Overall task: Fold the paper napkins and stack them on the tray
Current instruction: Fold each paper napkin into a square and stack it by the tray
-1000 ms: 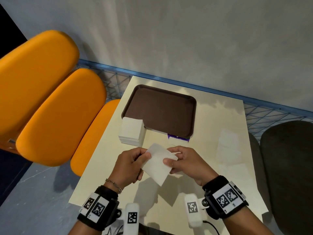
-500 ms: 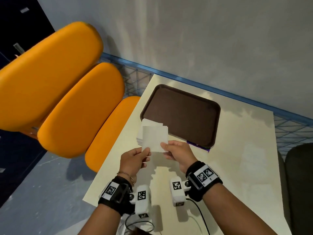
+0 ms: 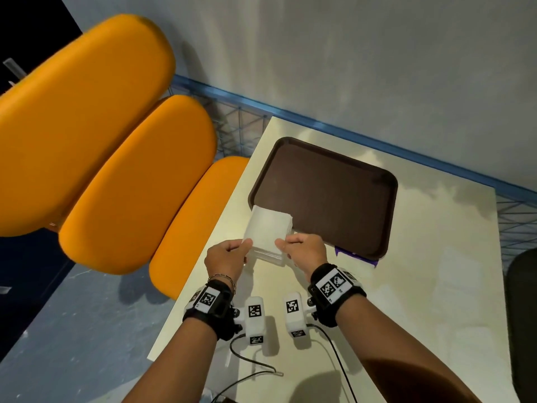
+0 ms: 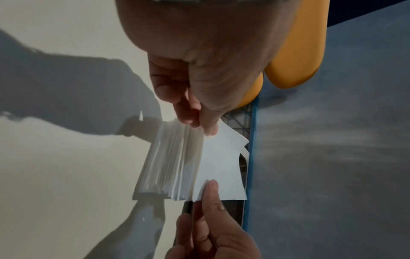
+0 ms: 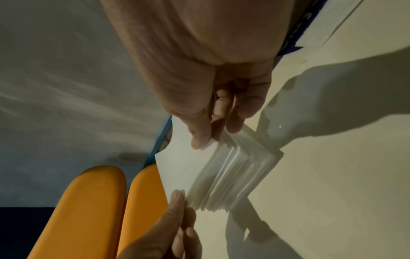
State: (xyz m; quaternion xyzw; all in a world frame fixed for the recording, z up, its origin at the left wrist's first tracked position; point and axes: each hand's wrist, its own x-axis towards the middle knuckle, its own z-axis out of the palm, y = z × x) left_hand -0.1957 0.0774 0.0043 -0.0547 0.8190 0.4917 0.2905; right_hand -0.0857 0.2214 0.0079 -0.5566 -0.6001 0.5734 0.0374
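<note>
We are holding one napkin [image 3: 266,228] over the napkin stack [image 3: 268,253] beside the tray [image 3: 322,193] on the surface [image 3: 421,286]. Left hand [image 3: 225,260] and right hand [image 3: 303,250] are each pinching a near corner, thumb on top, forearms roughly parallel.

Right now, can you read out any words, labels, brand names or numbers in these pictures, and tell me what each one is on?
No readable text: none in any view.
Black-and-white square marker patterns on the black wristbands and white wrist camera housings: coded patterns, not words.
Small print beside the right wristband's markers: too small to read.
Brown plastic tray and white paper napkins: no print shows.
</note>
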